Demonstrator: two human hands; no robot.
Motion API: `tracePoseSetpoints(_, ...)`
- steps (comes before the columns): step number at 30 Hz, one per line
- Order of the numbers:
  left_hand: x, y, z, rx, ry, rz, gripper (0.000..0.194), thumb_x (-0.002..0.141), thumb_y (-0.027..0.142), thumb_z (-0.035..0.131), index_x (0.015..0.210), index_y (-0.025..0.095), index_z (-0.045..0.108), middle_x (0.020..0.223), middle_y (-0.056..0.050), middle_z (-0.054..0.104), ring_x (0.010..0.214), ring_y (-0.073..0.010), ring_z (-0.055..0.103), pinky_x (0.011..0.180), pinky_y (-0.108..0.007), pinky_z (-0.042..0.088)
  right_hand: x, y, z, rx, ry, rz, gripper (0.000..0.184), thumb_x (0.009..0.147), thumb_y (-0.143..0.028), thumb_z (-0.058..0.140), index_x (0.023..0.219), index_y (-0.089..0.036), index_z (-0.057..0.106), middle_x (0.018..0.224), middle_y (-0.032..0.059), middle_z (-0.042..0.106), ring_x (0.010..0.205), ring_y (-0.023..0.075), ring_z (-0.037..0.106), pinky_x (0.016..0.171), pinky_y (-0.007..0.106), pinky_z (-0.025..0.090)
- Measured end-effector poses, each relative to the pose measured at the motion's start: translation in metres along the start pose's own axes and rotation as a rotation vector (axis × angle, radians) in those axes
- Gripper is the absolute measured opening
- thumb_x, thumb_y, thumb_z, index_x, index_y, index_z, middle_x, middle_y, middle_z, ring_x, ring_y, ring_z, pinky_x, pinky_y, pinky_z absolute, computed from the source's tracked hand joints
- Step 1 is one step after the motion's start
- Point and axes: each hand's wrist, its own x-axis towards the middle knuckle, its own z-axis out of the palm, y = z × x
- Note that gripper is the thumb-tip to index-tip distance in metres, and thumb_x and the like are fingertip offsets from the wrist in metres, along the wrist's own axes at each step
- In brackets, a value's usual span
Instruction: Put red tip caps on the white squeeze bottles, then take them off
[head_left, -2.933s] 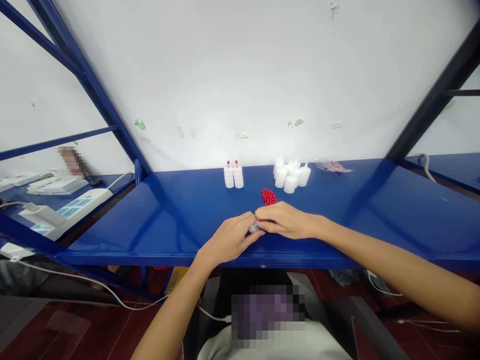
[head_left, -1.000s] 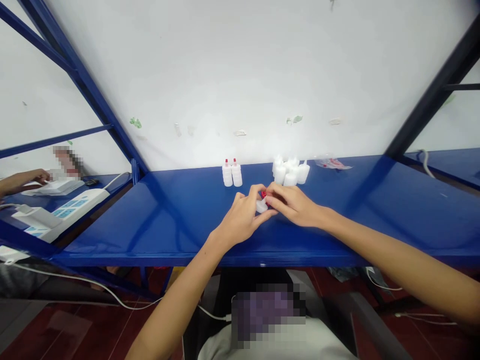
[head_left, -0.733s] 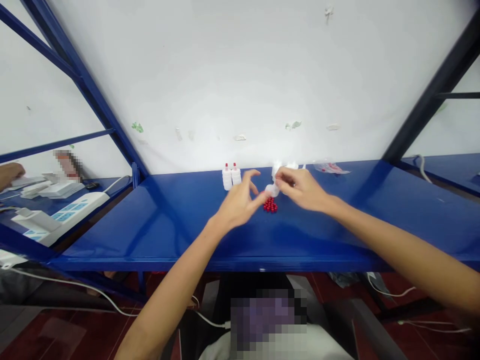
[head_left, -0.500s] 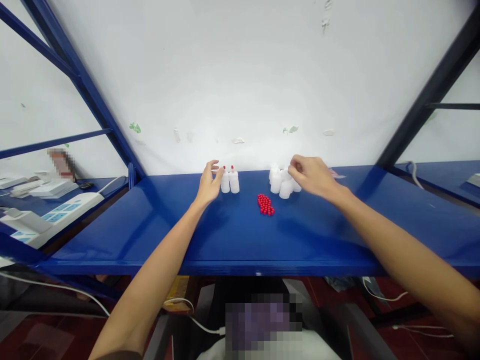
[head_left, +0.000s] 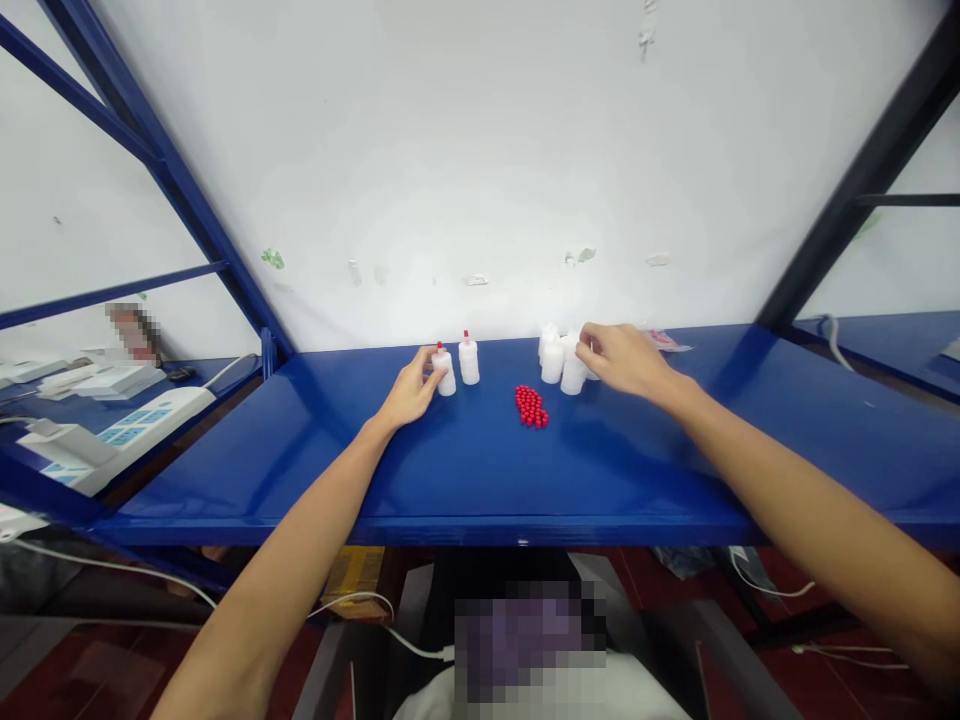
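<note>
My left hand (head_left: pixel 409 390) has its fingers and thumb closed around a small white bottle (head_left: pixel 445 376) with a red tip cap, standing upright on the blue table. Beside it, a little apart, stands a second red-capped white bottle (head_left: pixel 469 362). On the right, my right hand (head_left: pixel 621 358) pinches the top of a white bottle (head_left: pixel 573 376) at the front of a group; its neck is hidden by my fingers. Other white bottles (head_left: pixel 552 360) cluster just behind and left of it. Between the two groups lies a patch of small red caps (head_left: pixel 531 406).
The blue table (head_left: pixel 480 480) runs up against a white wall. Behind my right hand lies a clear and pink plastic bag (head_left: pixel 667 342). Blue frame posts (head_left: pixel 187 190) flank the table. At the left are a power strip (head_left: pixel 142 430) and white boxes (head_left: pixel 112 382).
My left hand has closed on the left capped bottle and drawn it nearer, away from its neighbour. My right hand has lowered slightly and the front bottle has shifted.
</note>
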Motion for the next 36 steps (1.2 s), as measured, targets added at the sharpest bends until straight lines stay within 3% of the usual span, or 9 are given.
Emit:
tracePoseSetpoints(4, -0.016, 0.002, -0.017, -0.031, 0.007, -0.006, 0.043, 0.091, 0.048, 0.055, 0.120, 0.017, 0.051, 0.120, -0.010, 0.064, 0.099, -0.0216, 0.067, 0.087, -0.034, 0.053, 0.000, 0.000, 0.001, 0.009, 0.026, -0.002, 0.029, 0.090, -0.033, 0.042, 0.091, -0.017, 0.066, 0.078, 0.0090, 0.068, 0.068, 0.0215, 0.057, 0.057, 0.030, 0.028)
tracePoseSetpoints(8, -0.030, 0.014, -0.021, -0.013, 0.024, -0.041, 0.038, 0.089, 0.047, 0.058, 0.113, 0.018, 0.053, 0.110, -0.007, 0.067, 0.094, -0.0209, 0.067, 0.089, -0.034, 0.051, 0.000, -0.001, 0.003, 0.050, 0.007, 0.022, 0.027, 0.090, -0.033, 0.043, 0.087, -0.018, 0.065, 0.078, 0.0084, 0.069, 0.067, 0.0206, 0.056, 0.058, 0.029, 0.029)
tracePoseSetpoints(14, -0.063, 0.067, 0.002, -0.082, -0.111, -0.103, 0.028, 0.097, 0.039, 0.043, 0.118, 0.021, 0.042, 0.100, -0.003, 0.062, 0.081, -0.0158, 0.060, 0.075, -0.029, 0.048, -0.002, -0.004, 0.004, 0.046, 0.004, 0.039, 0.029, 0.092, -0.034, 0.041, 0.086, -0.018, 0.064, 0.075, 0.0085, 0.068, 0.067, 0.0206, 0.056, 0.058, 0.029, 0.029)
tracePoseSetpoints(20, -0.102, 0.121, 0.025, 0.086, -0.216, -0.030, 0.023, 0.100, 0.032, 0.038, 0.119, 0.022, 0.042, 0.093, -0.001, 0.061, 0.076, -0.0150, 0.055, 0.071, -0.028, 0.042, -0.004, -0.008, 0.009, 0.026, 0.004, 0.007, 0.028, 0.092, -0.033, 0.041, 0.084, -0.019, 0.064, 0.076, 0.0081, 0.069, 0.067, 0.0210, 0.058, 0.058, 0.030, 0.030)
tracePoseSetpoints(25, -0.108, 0.129, 0.028, 0.376, -0.187, 0.017, 0.017, 0.097, 0.032, 0.042, 0.111, 0.024, 0.048, 0.095, -0.001, 0.064, 0.081, -0.0190, 0.060, 0.071, -0.030, 0.040, -0.002, -0.003, 0.013, 0.007, 0.039, 0.049, 0.032, 0.094, -0.040, 0.039, 0.086, -0.020, 0.063, 0.072, 0.0080, 0.068, 0.066, 0.0218, 0.058, 0.057, 0.029, 0.029)
tracePoseSetpoints(29, -0.106, 0.127, 0.028, 0.474, -0.194, 0.014, 0.018, 0.099, 0.039, 0.039, 0.107, 0.024, 0.048, 0.096, 0.000, 0.066, 0.082, -0.0195, 0.063, 0.067, -0.030, 0.039, -0.009, -0.014, 0.010, 0.044, 0.149, 0.068, 0.035, 0.086, -0.054, 0.054, 0.079, -0.020, 0.061, 0.065, 0.0049, 0.064, 0.061, 0.0202, 0.057, 0.056, 0.029, 0.029)
tracePoseSetpoints(32, -0.106, 0.127, 0.030, 0.523, -0.197, 0.039, 0.019, 0.100, 0.038, 0.039, 0.110, 0.025, 0.047, 0.100, 0.000, 0.067, 0.085, -0.0198, 0.064, 0.068, -0.029, 0.040, -0.028, -0.043, 0.008, 0.158, 0.176, -0.034, 0.039, 0.077, -0.058, 0.063, 0.088, -0.020, 0.061, 0.065, 0.0012, 0.063, 0.059, 0.0179, 0.056, 0.059, 0.028, 0.033)
tracePoseSetpoints(34, -0.106, 0.127, 0.031, 0.548, -0.198, 0.041, 0.019, 0.100, 0.037, 0.038, 0.111, 0.025, 0.046, 0.101, 0.000, 0.067, 0.086, -0.0199, 0.065, 0.067, -0.029, 0.041, -0.044, -0.065, 0.010, 0.305, 0.064, -0.205, 0.040, 0.086, -0.054, 0.054, 0.107, -0.019, 0.058, 0.069, -0.0002, 0.064, 0.058, 0.0158, 0.055, 0.058, 0.028, 0.035)
tracePoseSetpoints(36, -0.106, 0.127, 0.032, 0.574, -0.207, 0.044, 0.019, 0.100, 0.037, 0.037, 0.110, 0.025, 0.047, 0.099, -0.001, 0.067, 0.085, -0.0202, 0.065, 0.066, -0.029, 0.040, -0.056, -0.082, 0.013, 0.375, -0.033, -0.395, 0.038, 0.094, -0.049, 0.045, 0.113, -0.018, 0.054, 0.077, 0.0018, 0.065, 0.061, 0.0152, 0.055, 0.059, 0.027, 0.037)
